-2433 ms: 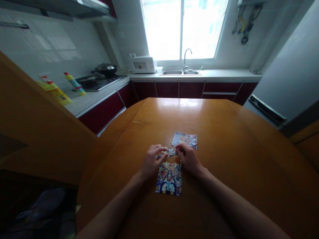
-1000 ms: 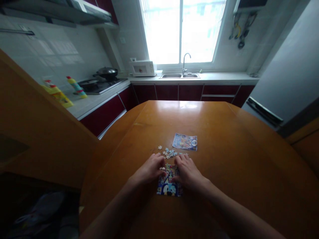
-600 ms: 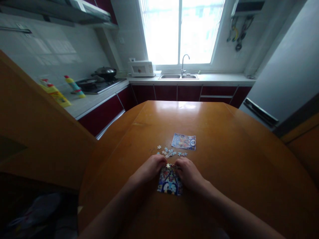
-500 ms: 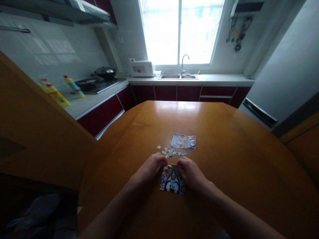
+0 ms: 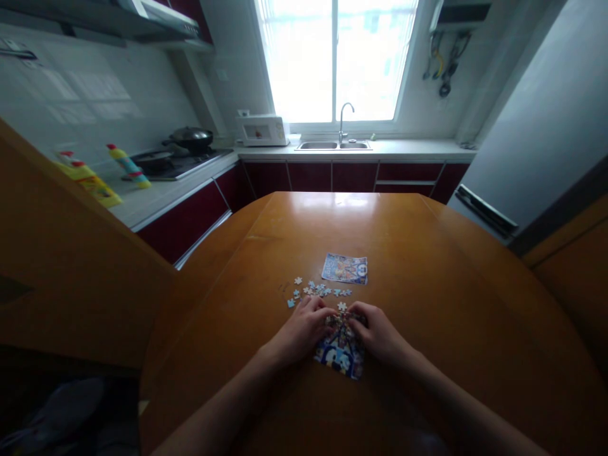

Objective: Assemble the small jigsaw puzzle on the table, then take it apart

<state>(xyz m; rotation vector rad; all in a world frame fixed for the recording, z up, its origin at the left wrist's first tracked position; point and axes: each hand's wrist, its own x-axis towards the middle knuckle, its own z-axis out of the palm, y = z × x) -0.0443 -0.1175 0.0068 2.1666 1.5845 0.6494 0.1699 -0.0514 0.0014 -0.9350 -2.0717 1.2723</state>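
A partly joined jigsaw puzzle point(image 5: 339, 358) with a blue cartoon dog's face lies on the table in front of me, slightly turned. My left hand point(image 5: 306, 324) is closed at its upper left edge, fingertips on the pieces. At the upper right edge, my right hand point(image 5: 377, 329) has its thumb and fingers closed on the puzzle. Fingers cover part of the top edge. Just beyond, between the hands, sits a loose pale puzzle piece point(image 5: 342, 306). More loose puzzle pieces point(image 5: 323, 290) are scattered past my left hand, with a blue piece point(image 5: 291, 303) at their left.
A printed picture sheet point(image 5: 345, 268) lies beyond the loose pieces on the wooden table point(image 5: 427, 266). Farther off are a counter with a sink point(image 5: 319, 145), a microwave point(image 5: 262, 130), a stove with a pot point(image 5: 190, 138), and cleaner bottles point(image 5: 128, 166) at left.
The puzzle has turned slightly and shifted right. My left hand has moved right onto its top edge. A loose piece now shows between the hands, and a blue one at the left.
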